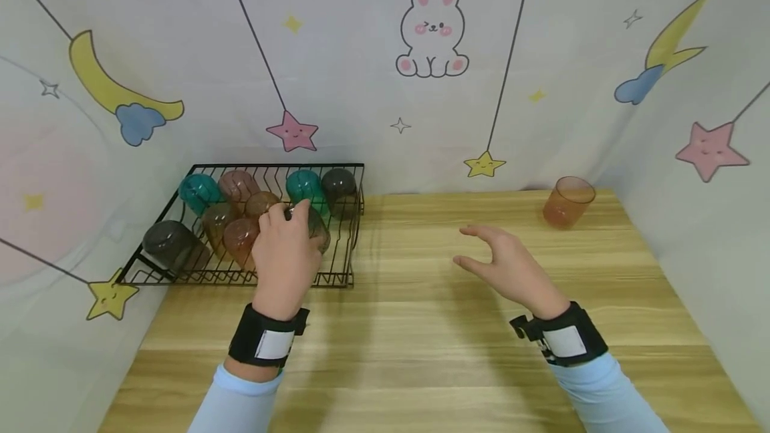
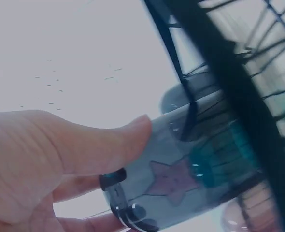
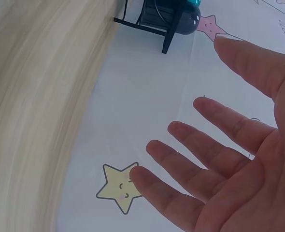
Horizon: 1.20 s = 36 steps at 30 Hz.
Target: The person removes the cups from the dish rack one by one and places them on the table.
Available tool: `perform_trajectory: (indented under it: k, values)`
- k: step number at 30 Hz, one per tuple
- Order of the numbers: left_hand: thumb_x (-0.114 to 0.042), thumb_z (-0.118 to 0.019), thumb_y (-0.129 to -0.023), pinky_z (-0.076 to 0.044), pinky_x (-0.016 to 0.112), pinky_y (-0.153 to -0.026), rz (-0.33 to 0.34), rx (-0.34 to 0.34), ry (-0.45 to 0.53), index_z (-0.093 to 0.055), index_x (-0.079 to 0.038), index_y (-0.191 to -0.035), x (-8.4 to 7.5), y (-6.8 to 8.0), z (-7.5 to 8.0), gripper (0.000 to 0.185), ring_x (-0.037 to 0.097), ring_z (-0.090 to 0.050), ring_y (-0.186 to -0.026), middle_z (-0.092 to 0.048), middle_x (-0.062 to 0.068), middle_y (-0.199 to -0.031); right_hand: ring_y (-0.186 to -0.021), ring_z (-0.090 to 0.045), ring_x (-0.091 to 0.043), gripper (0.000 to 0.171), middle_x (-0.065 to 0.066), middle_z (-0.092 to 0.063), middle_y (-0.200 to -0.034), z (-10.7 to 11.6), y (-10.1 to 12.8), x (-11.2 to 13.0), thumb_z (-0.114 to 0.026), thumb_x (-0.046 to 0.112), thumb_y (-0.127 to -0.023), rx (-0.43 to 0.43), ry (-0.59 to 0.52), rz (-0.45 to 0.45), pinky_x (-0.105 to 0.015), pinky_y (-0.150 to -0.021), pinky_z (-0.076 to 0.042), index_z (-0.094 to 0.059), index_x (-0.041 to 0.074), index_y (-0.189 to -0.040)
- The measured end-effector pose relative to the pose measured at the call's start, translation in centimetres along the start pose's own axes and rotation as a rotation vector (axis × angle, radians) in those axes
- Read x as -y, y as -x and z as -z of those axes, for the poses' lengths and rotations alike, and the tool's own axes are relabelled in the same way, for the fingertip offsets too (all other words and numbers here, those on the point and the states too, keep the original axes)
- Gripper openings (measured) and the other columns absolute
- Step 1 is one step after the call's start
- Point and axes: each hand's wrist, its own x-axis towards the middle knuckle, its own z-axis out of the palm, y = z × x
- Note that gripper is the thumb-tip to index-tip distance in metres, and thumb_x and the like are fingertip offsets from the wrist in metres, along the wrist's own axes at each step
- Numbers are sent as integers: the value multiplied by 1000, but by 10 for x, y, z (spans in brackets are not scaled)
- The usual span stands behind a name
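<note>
My left hand [image 1: 284, 252] is over the right part of the black wire rack [image 1: 240, 284], gripping a clear grey glass [image 2: 174, 176] by its closed end. In the left wrist view the thumb [image 2: 128, 140] presses on the glass's side, while the other fingers go behind it. Part of that glass lies behind the rack's bars. My right hand [image 1: 514, 269] hovers above the wooden table, holding nothing, its fingers [image 3: 178, 159] spread and thumb apart. Beyond it, at the back right, a clear orange glass [image 1: 568, 202] stands mouth up on the table.
Several other upside-down glasses share the rack, among them a teal one [image 1: 200, 192], a dark grey one [image 1: 171, 246] and an orange one [image 1: 242, 239]. A white cloth wall [image 1: 373, 85] with printed stars and a rabbit closes off the table's back and sides.
</note>
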Motion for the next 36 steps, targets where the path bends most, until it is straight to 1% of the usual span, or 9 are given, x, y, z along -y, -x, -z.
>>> perform_trajectory:
  k: [6, 9, 12, 16, 19, 23, 27, 33, 36]
  values:
    - [-20, -75, -76, -50, 48, -50, -39, -149, 98, -50, -15, -132, -15, 3, 10, 61, 39, -46, -113, -46, 23, -128, -126, -48, -24, 57, -3, -53, -134, 3, 2, 1, -64, 48, -83, -73, -7, -16, -47, -101, -42, -51, 19, -131]
    - [-20, -75, -77, -52, 47, -51, -70, -189, 154, -49, -16, -133, -23, 4, 13, 61, 37, -46, -116, -46, 22, -130, -122, -51, -26, 58, -4, -53, -134, 4, 2, 1, -64, 47, -83, -91, -16, -29, -47, -96, -46, -51, 17, -131]
    - [-19, -75, -77, -55, 49, -59, -97, -213, 210, -49, -16, -133, -30, 6, 12, 62, 36, -46, -120, -46, 21, -132, -120, -53, -28, 60, -6, -53, -134, 4, 3, 3, -62, 49, -84, -97, -39, -35, -46, -93, -49, -50, 16, -132]
    - [-17, -77, -75, -55, 50, -78, -116, -234, 288, -50, -14, -131, -39, 7, 6, 62, 36, -46, -121, -46, 21, -132, -122, -51, -28, 63, -8, -51, -135, 0, 4, 8, -61, 49, -84, -93, -93, -40, -44, -94, -49, -47, 14, -135]
    - [-16, -78, -74, -52, 47, -87, -123, -242, 366, -51, -13, -131, -46, 9, -1, 63, 36, -47, -121, -47, 20, -131, -125, -49, -25, 65, -7, -50, -137, -5, 4, 12, -61, 49, -84, -88, -140, -50, -43, -97, -47, -45, 13, -136]
    - [-15, -77, -75, -52, 39, -90, -121, -236, 492, -50, -13, -131, -55, 13, -12, 63, 31, -51, -119, -48, 17, -131, -126, -49, -22, 66, -6, -49, -138, -11, 2, 16, -60, 50, -85, -83, -193, -50, -41, -98, -46, -44, 12, -136]
    - [-17, -77, -75, -52, 30, -90, -94, -242, 621, -51, -15, -132, -61, 17, -25, 62, 22, -54, -118, -50, 11, -132, -125, -50, -21, 66, -5, -50, -137, -18, 0, 18, -58, 52, -85, -75, -250, -52, -39, -98, -47, -45, 12, -136]
    - [-22, -77, -75, -52, 29, -88, -25, -231, 811, -49, -20, -133, -73, 21, -38, 64, 14, -55, -115, -51, 3, -130, -124, -51, -22, 64, -7, -50, -137, -28, -3, 24, -55, 52, -87, -48, -317, -70, -40, -98, -47, -45, 13, -136]
    - [-24, -76, -76, -51, 29, -88, -3, -213, 865, -49, -20, -133, -80, 23, -42, 64, 12, -54, -116, -50, 2, -129, -124, -51, -21, 65, -6, -51, -136, -31, -4, 26, -54, 54, -87, -36, -342, -79, -41, -98, -47, -46, 12, -135]
